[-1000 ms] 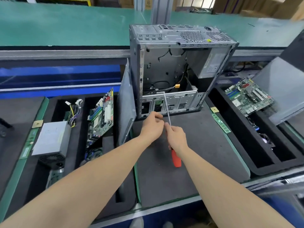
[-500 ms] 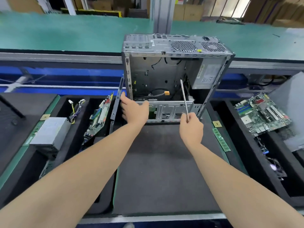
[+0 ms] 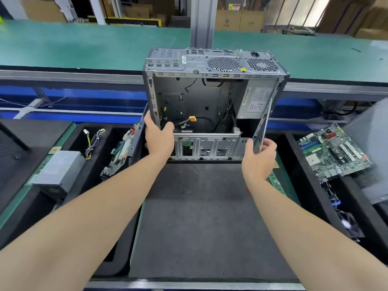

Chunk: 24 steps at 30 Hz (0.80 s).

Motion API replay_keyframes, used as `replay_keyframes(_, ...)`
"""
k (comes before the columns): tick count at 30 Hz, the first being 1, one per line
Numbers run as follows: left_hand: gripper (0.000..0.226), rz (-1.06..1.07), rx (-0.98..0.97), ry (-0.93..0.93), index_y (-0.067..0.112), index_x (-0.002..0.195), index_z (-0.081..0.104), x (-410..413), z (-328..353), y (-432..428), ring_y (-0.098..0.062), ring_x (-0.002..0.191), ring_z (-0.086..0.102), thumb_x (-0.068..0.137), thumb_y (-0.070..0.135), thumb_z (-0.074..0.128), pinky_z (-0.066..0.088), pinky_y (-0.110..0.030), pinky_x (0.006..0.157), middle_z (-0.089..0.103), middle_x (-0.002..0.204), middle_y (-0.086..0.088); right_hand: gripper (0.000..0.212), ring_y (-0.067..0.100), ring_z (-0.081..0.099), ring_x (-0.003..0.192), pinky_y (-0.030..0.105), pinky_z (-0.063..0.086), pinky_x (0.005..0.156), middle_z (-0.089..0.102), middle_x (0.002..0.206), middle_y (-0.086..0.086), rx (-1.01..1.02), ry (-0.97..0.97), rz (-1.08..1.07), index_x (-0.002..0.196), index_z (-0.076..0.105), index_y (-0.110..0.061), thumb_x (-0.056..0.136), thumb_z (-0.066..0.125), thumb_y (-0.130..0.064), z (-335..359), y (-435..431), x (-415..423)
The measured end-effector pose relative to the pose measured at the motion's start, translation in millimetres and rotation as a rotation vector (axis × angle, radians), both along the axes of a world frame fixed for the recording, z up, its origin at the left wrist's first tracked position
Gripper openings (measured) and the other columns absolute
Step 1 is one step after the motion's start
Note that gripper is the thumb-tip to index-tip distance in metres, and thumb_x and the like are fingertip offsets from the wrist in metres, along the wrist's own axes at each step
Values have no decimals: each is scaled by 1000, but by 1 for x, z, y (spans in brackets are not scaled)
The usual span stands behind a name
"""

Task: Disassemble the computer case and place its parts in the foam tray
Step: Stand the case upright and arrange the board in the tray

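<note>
The open grey computer case [image 3: 201,106] stands upright on a dark mat [image 3: 205,217], its open side facing me. A power supply [image 3: 257,101] and loose cables sit inside it. My left hand [image 3: 159,139] grips the case's left front edge, thumb inside. My right hand [image 3: 260,158] is at the lower right edge, thumb on the metal, holding a screwdriver [image 3: 267,116] whose shaft points up along that edge. A bit of its red handle shows under my wrist. The foam tray [image 3: 98,173] lies to the left of the case.
The left tray holds a grey power supply [image 3: 58,171], a cable bundle [image 3: 94,141], a motherboard [image 3: 120,153] and a leaning side panel [image 3: 137,135]. Another foam tray [image 3: 304,185] on the right holds a motherboard [image 3: 336,152], a fan [image 3: 348,224] and a grey panel [image 3: 373,156].
My left hand let go of the screwdriver and took the case's left edge. My right hand carried the screwdriver to the case's lower right edge.
</note>
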<state>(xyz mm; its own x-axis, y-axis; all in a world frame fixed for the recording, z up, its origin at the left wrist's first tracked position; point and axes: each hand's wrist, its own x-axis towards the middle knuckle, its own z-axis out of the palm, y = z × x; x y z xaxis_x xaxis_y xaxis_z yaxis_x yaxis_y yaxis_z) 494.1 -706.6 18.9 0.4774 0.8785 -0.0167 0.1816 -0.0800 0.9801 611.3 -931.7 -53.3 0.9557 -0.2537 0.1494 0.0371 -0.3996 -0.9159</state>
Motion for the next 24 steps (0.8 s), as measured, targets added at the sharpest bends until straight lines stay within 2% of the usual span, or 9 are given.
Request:
replay_keyframes(3, 62, -20, 52, -31, 40, 148, 35, -5, -4, 6, -8, 93, 61, 91, 24, 52, 53, -40, 89, 64, 108, 17, 62, 16, 61, 105, 36, 42, 85, 62, 120, -9, 39, 14, 23, 140, 50, -29, 91, 63, -64, 15, 7, 16)
replay_keyframes(5, 66, -43, 173, 15, 37, 154, 32, -13, -10, 14, 4, 89, 63, 95, 14, 51, 54, -21, 76, 66, 121, 14, 61, 18, 63, 110, 35, 43, 87, 66, 123, -8, 39, -1, 33, 141, 52, -29, 91, 65, -61, 20, 14, 23)
replay_keyframes(7, 76, -106, 317, 81, 29, 160, 24, -23, -15, 22, 10, 106, 60, 94, 2, 52, 51, -10, 84, 55, 144, 8, 60, 20, 63, 113, 36, 46, 91, 67, 127, -5, 37, -3, 36, 145, 50, -29, 94, 64, -57, 20, 20, 29)
replay_keyframes(10, 73, -110, 667, 238, 18, 155, 36, -39, -15, 38, -17, 127, 53, 88, -1, 58, 50, -36, 104, 37, 153, 3, 50, 26, 64, 115, 36, 46, 90, 68, 128, 0, 24, 19, 10, 148, 46, -28, 103, 57, -46, 17, 26, 34)
replay_keyframes(13, 70, 49, 1104, 558, 20, 142, 51, -55, -8, 66, -30, 150, 26, 76, 5, 68, 22, -49, 118, 31, 160, -7, 46, 30, 64, 113, 34, 40, 85, 67, 129, 4, 28, 34, -39, 150, 43, -28, 107, 51, -37, 16, 34, 34)
replay_keyframes(15, 73, 103, 1147, 751, 26, 142, 49, -64, -3, 85, -38, 155, 10, 73, 12, 70, 8, -54, 118, 19, 166, -13, 46, 33, 63, 115, 35, 39, 85, 64, 134, 6, 47, 36, -73, 153, 42, -26, 107, 50, -34, 18, 41, 32)
replay_keyframes(17, 75, 90, 1116, 936, 27, 147, 42, -71, -5, 99, -46, 154, 6, 78, 23, 70, 8, -57, 120, 11, 168, -19, 49, 34, 62, 117, 37, 39, 86, 60, 140, 9, 58, 51, -103, 156, 39, -26, 108, 49, -32, 19, 46, 31)
replay_keyframes(20, 69, 70, 1095, 1086, 24, 144, 41, -76, -10, 111, -46, 150, 13, 80, 33, 68, 14, -54, 120, 6, 167, -24, 53, 35, 61, 122, 41, 42, 89, 55, 147, 10, 62, 67, -121, 159, 34, -26, 109, 47, -30, 20, 52, 29)
replay_keyframes(24, 48, 55, 1102, 1166, 20, 116, 49, -89, -10, 129, -43, 132, 32, 75, 31, 71, 28, -49, 110, 7, 165, -26, 56, 35, 59, 126, 44, 45, 98, 52, 151, 10, 44, 70, -110, 163, 29, -30, 109, 45, -30, 19, 52, 22)
